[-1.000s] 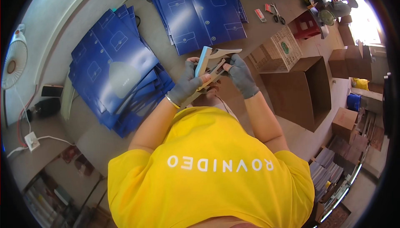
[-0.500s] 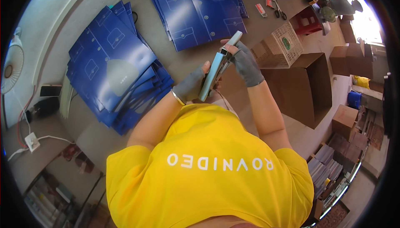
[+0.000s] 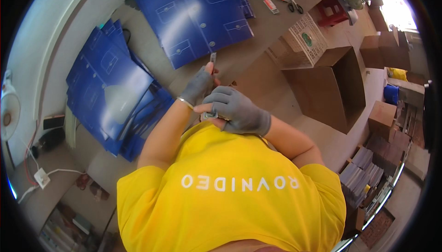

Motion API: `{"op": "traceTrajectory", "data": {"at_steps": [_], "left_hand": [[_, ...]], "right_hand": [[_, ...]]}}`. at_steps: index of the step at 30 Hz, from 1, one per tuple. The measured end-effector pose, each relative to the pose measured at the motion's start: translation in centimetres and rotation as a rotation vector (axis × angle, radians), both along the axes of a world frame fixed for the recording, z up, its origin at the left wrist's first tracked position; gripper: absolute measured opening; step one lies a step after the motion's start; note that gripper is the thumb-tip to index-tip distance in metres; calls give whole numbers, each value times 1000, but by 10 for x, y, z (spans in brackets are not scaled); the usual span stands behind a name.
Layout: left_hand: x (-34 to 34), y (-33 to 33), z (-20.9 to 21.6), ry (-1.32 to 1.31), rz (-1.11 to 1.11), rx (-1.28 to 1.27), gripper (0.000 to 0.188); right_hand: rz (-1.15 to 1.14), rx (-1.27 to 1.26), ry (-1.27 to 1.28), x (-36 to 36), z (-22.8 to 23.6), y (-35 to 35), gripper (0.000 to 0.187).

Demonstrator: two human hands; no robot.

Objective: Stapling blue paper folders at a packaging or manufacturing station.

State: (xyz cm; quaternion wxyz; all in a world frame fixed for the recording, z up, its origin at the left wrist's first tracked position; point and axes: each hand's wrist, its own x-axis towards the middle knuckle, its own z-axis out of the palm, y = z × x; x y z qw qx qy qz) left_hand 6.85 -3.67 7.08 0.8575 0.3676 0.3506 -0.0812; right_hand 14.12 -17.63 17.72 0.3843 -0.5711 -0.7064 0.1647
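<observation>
Both my hands wear grey fingerless gloves and are close together in front of my chest. What looks like a pale, opened-out stapler (image 3: 213,57) is between them, mostly hidden by the fingers. My left hand (image 3: 198,85) is closed round it, with one narrow end jutting out past the thumb. Curled palm-down just nearer to me, my right hand (image 3: 237,111) grips its metallic near end. Beyond the hands lies a stack of blue printed sheets (image 3: 193,14) with a jacket design. A second, slipping stack of blue sheets (image 3: 110,84) lies to the left.
Small red-and-white boxes (image 3: 270,6) and black-handled scissors (image 3: 294,7) lie at the far right of the table. An open cardboard box (image 3: 317,90) stands to the right, beside a cream plastic basket (image 3: 309,39). A fan (image 3: 10,109) and a power strip (image 3: 42,178) are at far left.
The stapler was held up slantwise between both hands; now it is lower and closer to my body. My right hand has come down and left, turning palm-down. The view has shifted slightly.
</observation>
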Motion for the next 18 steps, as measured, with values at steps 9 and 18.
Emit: {"op": "traceTrajectory", "data": {"at_steps": [9, 18], "left_hand": [[-2, -23, -18, 5, -165, -361, 35], [26, -37, 9, 39, -41, -527, 39]], "right_hand": [[-304, -472, 908, 93, -35, -10, 55], [-1065, -313, 80, 333, -149, -17, 28]]}}
